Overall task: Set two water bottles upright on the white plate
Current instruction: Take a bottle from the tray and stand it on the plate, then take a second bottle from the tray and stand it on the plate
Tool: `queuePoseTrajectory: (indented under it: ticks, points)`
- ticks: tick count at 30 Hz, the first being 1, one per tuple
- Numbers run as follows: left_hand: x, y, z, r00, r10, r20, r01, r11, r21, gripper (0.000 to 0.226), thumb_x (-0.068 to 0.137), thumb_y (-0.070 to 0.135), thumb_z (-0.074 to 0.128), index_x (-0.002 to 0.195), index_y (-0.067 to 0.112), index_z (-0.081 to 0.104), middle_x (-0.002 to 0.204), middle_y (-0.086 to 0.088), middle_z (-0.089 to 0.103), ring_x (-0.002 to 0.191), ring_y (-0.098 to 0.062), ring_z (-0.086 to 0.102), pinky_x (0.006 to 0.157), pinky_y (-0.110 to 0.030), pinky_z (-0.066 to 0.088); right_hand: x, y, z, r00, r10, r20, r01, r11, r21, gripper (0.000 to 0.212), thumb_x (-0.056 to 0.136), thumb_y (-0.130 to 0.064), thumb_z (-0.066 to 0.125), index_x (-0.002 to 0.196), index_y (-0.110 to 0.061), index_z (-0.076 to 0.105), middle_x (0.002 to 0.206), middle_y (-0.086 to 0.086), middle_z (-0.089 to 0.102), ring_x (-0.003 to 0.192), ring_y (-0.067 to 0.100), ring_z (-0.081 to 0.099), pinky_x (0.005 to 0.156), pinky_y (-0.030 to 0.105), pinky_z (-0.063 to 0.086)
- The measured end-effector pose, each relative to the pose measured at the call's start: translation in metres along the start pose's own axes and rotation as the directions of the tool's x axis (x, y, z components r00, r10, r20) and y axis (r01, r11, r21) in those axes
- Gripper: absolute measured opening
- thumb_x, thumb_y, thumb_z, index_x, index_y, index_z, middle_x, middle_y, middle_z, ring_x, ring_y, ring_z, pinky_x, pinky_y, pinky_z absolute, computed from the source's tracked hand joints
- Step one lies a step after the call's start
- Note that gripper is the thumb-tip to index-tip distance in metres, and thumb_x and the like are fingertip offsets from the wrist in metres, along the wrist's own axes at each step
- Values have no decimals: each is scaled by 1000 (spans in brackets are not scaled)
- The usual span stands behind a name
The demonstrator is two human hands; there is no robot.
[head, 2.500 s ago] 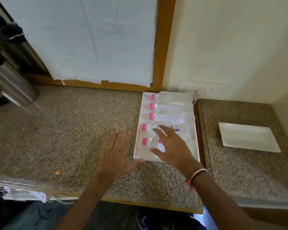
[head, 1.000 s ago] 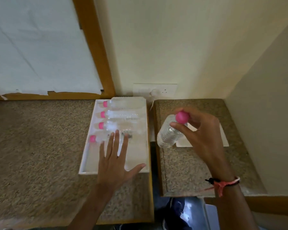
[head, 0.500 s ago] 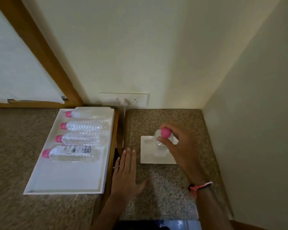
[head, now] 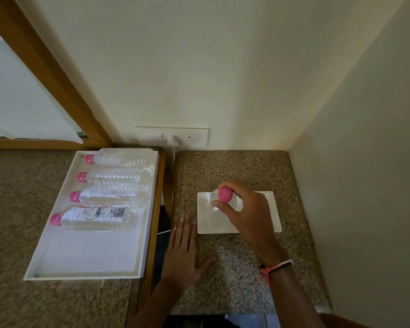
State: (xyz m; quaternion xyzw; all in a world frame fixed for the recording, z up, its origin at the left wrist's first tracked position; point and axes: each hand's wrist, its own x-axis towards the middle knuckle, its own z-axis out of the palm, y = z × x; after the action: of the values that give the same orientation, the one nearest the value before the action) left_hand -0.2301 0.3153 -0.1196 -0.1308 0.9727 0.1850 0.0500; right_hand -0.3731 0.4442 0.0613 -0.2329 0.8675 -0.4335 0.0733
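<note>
Right hand around upright bottle

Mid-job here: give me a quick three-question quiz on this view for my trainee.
1. True or false: the right hand grips a bottle near its pink cap over the white plate.
2. How many bottles lie in the white tray?
3. The left hand is: A) holding a bottle, B) flat on the counter, C) in the tray.

Key: 1 true; 2 four; 3 B.
</note>
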Motion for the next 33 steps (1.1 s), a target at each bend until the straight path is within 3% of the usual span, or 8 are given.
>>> queuePoseTrajectory:
  ticks: [10, 14, 17, 20, 24, 27, 30, 33]
  points:
    - [-5, 5, -15, 1000, -5, 18, 5, 1000, 31, 110, 85, 87, 32, 160, 13, -3, 171, -11, -4, 158, -26, -1, 123, -49, 14, -3, -4, -1, 1000, -5, -21, 5, 999, -33, 45, 78, -34, 79, 119, -23, 64, 116, -8, 70, 109, 12, 64, 97, 42, 51]
    - [-16, 7, -43, 999, 11, -52, -9, 999, 47, 109, 84, 88, 31, 160, 13, 11, 170, -12, 9, 158, -29, 9, 124, -50, 14, -3, -17, -4, 1000, -14, -13, 13, 995, -104, 63, 73, -43, 82, 129, -26, 58, 128, -9, 64, 119, 10, 57, 97, 20, 41]
    - [-27, 2, -70, 992, 32, -121, -25, 998, 57, 109, 82, 89, 33, 159, 14, 16, 169, -14, 16, 157, -31, 13, 124, -54, 24, -1, -34, -6, 998, -54, -29, 50, 990, -133, 65, 72, -46, 82, 129, -27, 57, 132, -9, 59, 120, 4, 50, 93, 5, 31]
    - [-40, -13, -97, 984, 31, -178, -21, 998, 59, 109, 81, 88, 37, 159, 15, 17, 169, -14, 17, 157, -31, 13, 120, -60, 33, 2, -58, -2, 990, -103, -94, 91, 988, -127, 57, 76, -49, 77, 125, -30, 57, 127, -10, 59, 117, 5, 52, 92, 20, 43]
    - [-60, -53, -131, 966, 1, -257, 20, 997, 78, 111, 80, 90, 36, 160, 17, 12, 170, -11, 12, 158, -29, 10, 122, -61, 26, 5, -90, 21, 972, -180, -152, 159, 977, -143, 41, 85, -41, 72, 121, -28, 59, 119, -15, 58, 111, -3, 47, 92, 15, 37]
    - [-80, -96, -153, 948, -22, -318, 54, 994, 93, 109, 80, 89, 37, 160, 18, 12, 170, -10, 11, 158, -29, 10, 123, -59, 21, 5, -109, 55, 974, -218, -57, 207, 966, -157, 36, 89, -30, 69, 124, -21, 61, 123, -5, 63, 114, 3, 53, 94, 8, 33]
    - [-100, -141, -169, 947, -77, -313, 119, 986, 118, 111, 80, 90, 34, 160, 18, 10, 170, -11, 10, 158, -30, 9, 123, -60, 23, 4, -125, 97, 971, -222, 89, 235, 952, -195, 35, 90, -26, 67, 124, -20, 61, 126, -2, 64, 117, 11, 55, 96, 20, 38]
    - [-122, -191, -181, 945, -116, -307, 161, 979, 125, 112, 80, 89, 36, 160, 16, 8, 170, -12, 10, 157, -31, 11, 122, -62, 27, 5, -146, 149, 947, -203, 251, 252, 951, -181, 35, 90, -26, 66, 124, -24, 60, 128, -4, 62, 119, 12, 54, 101, 21, 38]
